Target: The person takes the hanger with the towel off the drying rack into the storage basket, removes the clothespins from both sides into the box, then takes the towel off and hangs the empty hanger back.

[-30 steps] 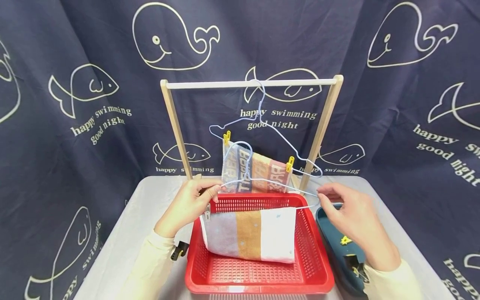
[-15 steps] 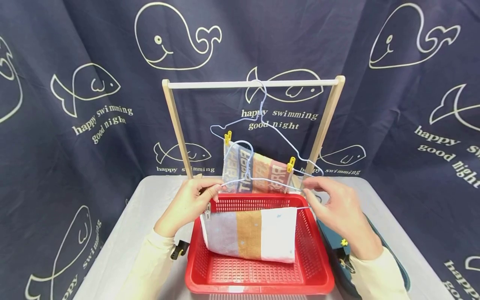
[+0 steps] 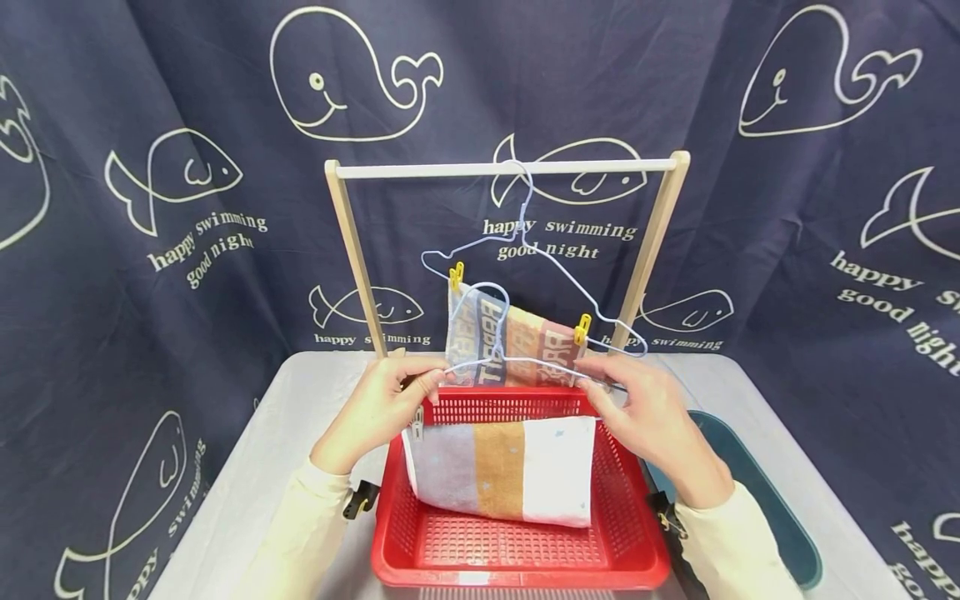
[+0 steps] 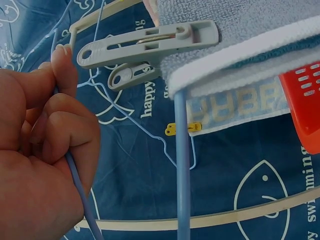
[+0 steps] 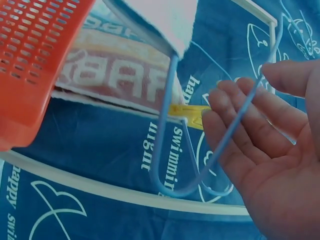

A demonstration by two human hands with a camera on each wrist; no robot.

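Note:
A light blue wire hanger [image 3: 547,364] is held over the red basket, its hook pointing up. My left hand [image 3: 386,404] grips its left shoulder, the fingers curled round the wire in the left wrist view. My right hand [image 3: 637,408] pinches its right shoulder with thumb and fingertips. Over the hanger's lower bar hangs a towel [image 3: 498,467] with grey, mustard and white bands. A grey clothespin [image 4: 150,44] clamps the towel's left end, close to my left hand. The towel's right end, near the bar's bend, shows in the right wrist view.
The red basket [image 3: 521,577] stands beneath the towel. Behind it, a patterned towel [image 3: 525,333] hangs from another hanger [image 3: 558,265] by yellow clothespins [image 3: 582,329], on a rack [image 3: 450,171]. A teal bin [image 3: 765,483] stands at right, partly behind my right arm.
My right hand has moved left along the hanger's shoulder, from its right end toward the middle. The left hand and the banded towel have hardly moved.

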